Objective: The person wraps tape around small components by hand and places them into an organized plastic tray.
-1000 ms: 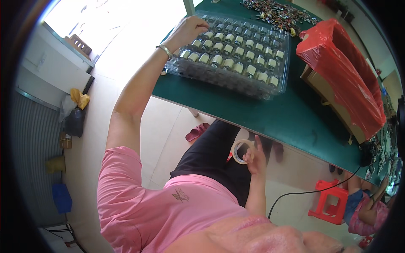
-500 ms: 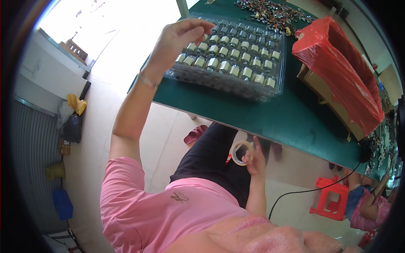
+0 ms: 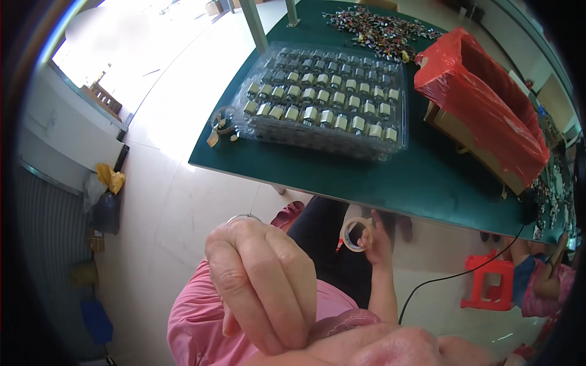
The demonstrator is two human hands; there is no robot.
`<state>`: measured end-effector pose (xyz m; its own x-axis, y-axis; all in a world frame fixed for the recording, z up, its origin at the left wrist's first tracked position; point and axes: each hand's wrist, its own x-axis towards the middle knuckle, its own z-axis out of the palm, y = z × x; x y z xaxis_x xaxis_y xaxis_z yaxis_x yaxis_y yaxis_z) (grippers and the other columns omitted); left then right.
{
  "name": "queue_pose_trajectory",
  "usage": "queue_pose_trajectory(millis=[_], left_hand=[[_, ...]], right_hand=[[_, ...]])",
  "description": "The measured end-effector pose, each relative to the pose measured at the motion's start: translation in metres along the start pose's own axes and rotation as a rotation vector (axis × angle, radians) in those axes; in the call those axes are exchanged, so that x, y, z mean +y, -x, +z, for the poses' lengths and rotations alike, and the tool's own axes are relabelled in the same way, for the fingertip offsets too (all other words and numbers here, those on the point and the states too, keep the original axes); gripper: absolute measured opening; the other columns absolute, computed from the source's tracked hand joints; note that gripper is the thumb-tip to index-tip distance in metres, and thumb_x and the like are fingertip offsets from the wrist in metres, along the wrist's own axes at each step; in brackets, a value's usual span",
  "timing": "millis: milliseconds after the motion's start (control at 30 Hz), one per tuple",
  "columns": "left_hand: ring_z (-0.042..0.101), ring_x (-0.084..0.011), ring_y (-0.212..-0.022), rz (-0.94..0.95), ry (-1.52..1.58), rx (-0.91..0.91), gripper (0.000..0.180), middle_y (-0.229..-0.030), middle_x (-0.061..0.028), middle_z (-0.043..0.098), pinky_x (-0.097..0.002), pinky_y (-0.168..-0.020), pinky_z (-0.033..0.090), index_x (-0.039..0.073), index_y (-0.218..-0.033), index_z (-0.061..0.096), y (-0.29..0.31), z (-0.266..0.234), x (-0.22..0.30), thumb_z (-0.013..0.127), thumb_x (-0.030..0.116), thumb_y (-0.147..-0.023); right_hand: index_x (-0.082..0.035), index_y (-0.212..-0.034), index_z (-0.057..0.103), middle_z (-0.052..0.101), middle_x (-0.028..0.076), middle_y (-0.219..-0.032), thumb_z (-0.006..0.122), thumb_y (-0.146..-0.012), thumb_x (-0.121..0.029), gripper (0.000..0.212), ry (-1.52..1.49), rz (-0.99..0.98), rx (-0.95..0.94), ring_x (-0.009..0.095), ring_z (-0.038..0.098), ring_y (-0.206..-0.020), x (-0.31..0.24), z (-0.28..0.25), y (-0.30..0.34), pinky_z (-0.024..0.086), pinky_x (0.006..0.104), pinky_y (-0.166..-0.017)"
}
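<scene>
My left hand (image 3: pixel 262 277) is raised close to the camera, its fingers bent and pressed together. Whatever the fingertips hold, if anything, is hidden. Low beside my lap, my right hand (image 3: pixel 381 245) grips a roll of cream tape (image 3: pixel 344 238), with fingers through its ring and the index finger stretched out. On the table, stacked clear plastic trays (image 3: pixel 317 135) carry rows of small blocky pieces (image 3: pixel 310 114). The nearer rows have cream tops; those farther back look grey.
The green table (image 3: pixel 287 163) also bears a heap of small mixed parts (image 3: pixel 384 33), a red plastic bag (image 3: pixel 488 104) over a cardboard box, and a small clear round object (image 3: pixel 224 119) at the left corner. A red stool (image 3: pixel 488 280), a black cable and another person (image 3: pixel 546 280) are at right.
My left hand has left the far-left part of the trays and come back toward me, close to the camera. My right hand keeps the tape roll beside my lap.
</scene>
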<state>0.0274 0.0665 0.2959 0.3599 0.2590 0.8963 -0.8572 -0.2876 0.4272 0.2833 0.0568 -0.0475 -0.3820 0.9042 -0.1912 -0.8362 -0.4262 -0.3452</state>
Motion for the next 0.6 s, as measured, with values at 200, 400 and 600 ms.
queue_pose_trajectory(millis=[200,400,600], left_hand=[[0.064,-0.0285,-0.084,0.116,-0.123,-0.051,0.020,-0.096,-0.0194,0.069,-0.0335,-0.064,0.049,-0.001,-0.097,0.074,0.014,-0.003,-0.004,0.065,0.016,-0.093],[0.063,-0.0243,-0.091,0.085,-0.054,0.133,0.019,-0.104,-0.0105,0.070,-0.0354,-0.066,0.054,0.006,-0.102,0.074,0.006,0.008,-0.007,0.072,0.002,-0.084],[0.062,-0.0267,-0.080,0.238,-0.067,0.106,0.020,-0.094,-0.0165,0.071,-0.0342,-0.061,0.047,0.002,-0.096,0.074,0.014,0.004,-0.024,0.066,0.019,-0.092]], right_hand=[[-0.017,-0.147,0.028,0.063,0.017,-0.082,0.057,-0.093,-0.010,0.061,0.040,0.020,0.047,0.017,0.053,-0.049,-0.002,-0.003,-0.002,0.046,0.0354,-0.060],[-0.015,-0.146,0.028,0.065,0.017,-0.085,0.059,-0.092,-0.010,0.063,0.004,0.004,0.028,0.018,0.053,-0.049,-0.003,0.001,-0.003,0.046,0.0364,-0.061],[-0.015,-0.146,0.029,0.065,0.017,-0.085,0.059,-0.092,-0.010,0.062,0.007,0.001,-0.006,0.018,0.054,-0.050,-0.001,-0.005,-0.003,0.048,0.0367,-0.061]])
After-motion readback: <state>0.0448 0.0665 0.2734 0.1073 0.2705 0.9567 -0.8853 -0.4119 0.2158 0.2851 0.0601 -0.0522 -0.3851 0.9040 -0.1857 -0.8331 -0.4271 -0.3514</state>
